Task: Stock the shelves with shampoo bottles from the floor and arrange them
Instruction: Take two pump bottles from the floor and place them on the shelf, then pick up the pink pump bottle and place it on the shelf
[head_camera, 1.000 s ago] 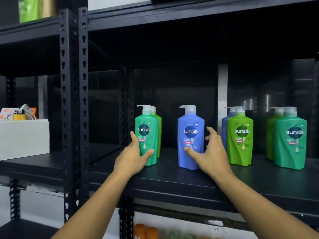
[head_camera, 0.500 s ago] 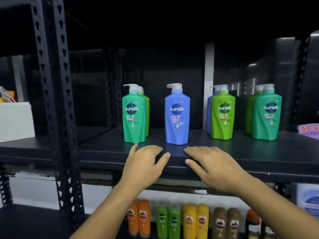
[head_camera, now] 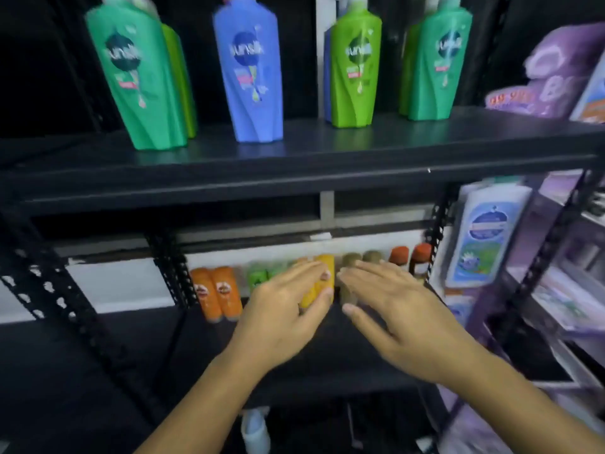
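In the head view, the upper shelf (head_camera: 294,178) is seen carrying the large shampoo bottles, all upright. Near its left end a teal bottle (head_camera: 137,83) is set towards the front edge, with a lime bottle (head_camera: 180,86) just behind it. A blue bottle (head_camera: 250,73) is placed alone beside them. Further right a second lime bottle (head_camera: 355,63) is set in front of another blue one, of which only a strip is seen. Next to it, a second teal bottle (head_camera: 442,60) covers most of a lime one. At the right end of this shelf a purple pack (head_camera: 563,67) is seen, blurred.

Both hands are held below that shelf, well apart from the large bottles, over the lower shelf (head_camera: 196,348). The left hand (head_camera: 284,319) and the right hand (head_camera: 396,309) are stretched forward side by side, palms down, with fingers straight and slightly spread; nothing is gripped by either.

Along the back edge of the lower shelf a row of small bottles is lined up: an orange pair (head_camera: 216,293), a green pair (head_camera: 258,276), yellow bottles (head_camera: 322,280), brown bottles (head_camera: 352,260) and two dark bottles with red caps (head_camera: 411,257). The left fingertips are seen in front of the yellow bottles and the right fingertips in front of the brown ones. Whether they are touched cannot be told through the blur.

A white pouch (head_camera: 484,237) is seen beside the right upright.
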